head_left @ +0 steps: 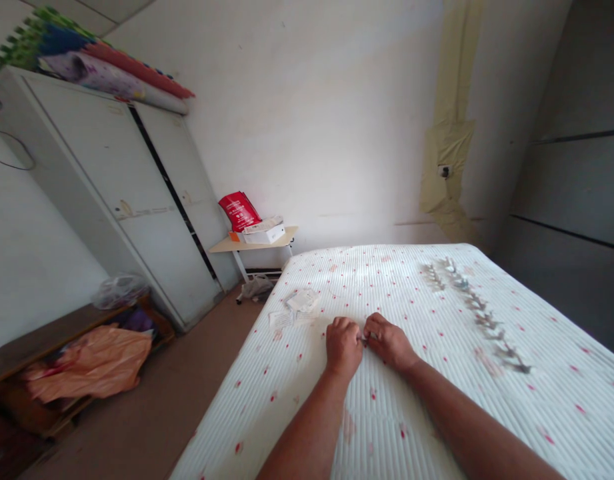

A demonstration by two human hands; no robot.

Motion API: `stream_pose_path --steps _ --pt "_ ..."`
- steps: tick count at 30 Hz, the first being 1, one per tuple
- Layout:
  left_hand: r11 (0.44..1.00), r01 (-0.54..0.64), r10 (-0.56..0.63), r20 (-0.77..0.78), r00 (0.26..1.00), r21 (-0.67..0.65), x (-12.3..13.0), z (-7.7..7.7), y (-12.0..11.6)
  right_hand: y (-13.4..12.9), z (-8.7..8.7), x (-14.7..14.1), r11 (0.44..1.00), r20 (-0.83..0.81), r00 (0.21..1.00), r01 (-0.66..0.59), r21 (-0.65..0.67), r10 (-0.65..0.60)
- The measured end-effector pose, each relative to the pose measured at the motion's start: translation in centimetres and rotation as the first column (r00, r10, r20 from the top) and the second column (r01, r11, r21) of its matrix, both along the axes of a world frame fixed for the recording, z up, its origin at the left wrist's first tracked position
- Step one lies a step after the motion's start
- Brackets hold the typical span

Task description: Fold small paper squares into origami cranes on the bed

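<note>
Over the middle of the bed, my left hand (343, 345) and my right hand (389, 341) almost meet, both with curled, pinched fingers. A tiny item (364, 339) shows between the fingertips, too small to name and mostly hidden by them. To the left lie clear or white plastic packets and paper slips (301, 301). On the right, a long row of small shiny pieces (487, 317) runs diagonally across the sheet, with a shorter row of similar pieces (433, 277) beside its far end. Their kind is too blurred to tell.
The bed (387, 413) has a white ribbed cover with red spots. Behind it on the left, a small table (227, 247) bears a red bag (239, 211) and a white box (264, 233). A grey cabinet (107, 160) and a low wooden shelf (11, 343) stand further left.
</note>
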State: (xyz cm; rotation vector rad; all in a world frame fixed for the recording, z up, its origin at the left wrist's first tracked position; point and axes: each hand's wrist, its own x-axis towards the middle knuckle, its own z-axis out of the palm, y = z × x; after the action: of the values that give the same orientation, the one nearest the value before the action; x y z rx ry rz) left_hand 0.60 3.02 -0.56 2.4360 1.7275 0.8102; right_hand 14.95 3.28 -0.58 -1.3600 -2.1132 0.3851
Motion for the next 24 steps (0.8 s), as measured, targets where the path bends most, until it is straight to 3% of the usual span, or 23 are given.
stream_pose_path --steps 7,14,20,24 --pt "0.993 0.048 -0.043 0.045 0.998 -0.106 -0.5 0.0 -0.1 0.3 -0.6 0.6 0.999 0.035 0.999 -0.034 -0.034 0.035" --pt "0.993 0.094 -0.089 0.071 0.994 -0.075 -1.1 -0.3 0.0 -0.1 -0.6 1.4 0.989 -0.044 0.99 -0.138 -0.051 0.136" --pt "0.991 0.09 -0.082 0.089 0.993 -0.095 -1.2 -0.5 0.1 -0.1 -0.3 1.4 0.984 -0.076 0.991 -0.12 -0.134 0.11" --pt "0.985 0.15 -0.14 0.114 0.984 -0.082 -1.7 -0.8 0.4 0.1 -0.3 1.2 0.987 -0.067 0.993 -0.105 -0.122 0.098"
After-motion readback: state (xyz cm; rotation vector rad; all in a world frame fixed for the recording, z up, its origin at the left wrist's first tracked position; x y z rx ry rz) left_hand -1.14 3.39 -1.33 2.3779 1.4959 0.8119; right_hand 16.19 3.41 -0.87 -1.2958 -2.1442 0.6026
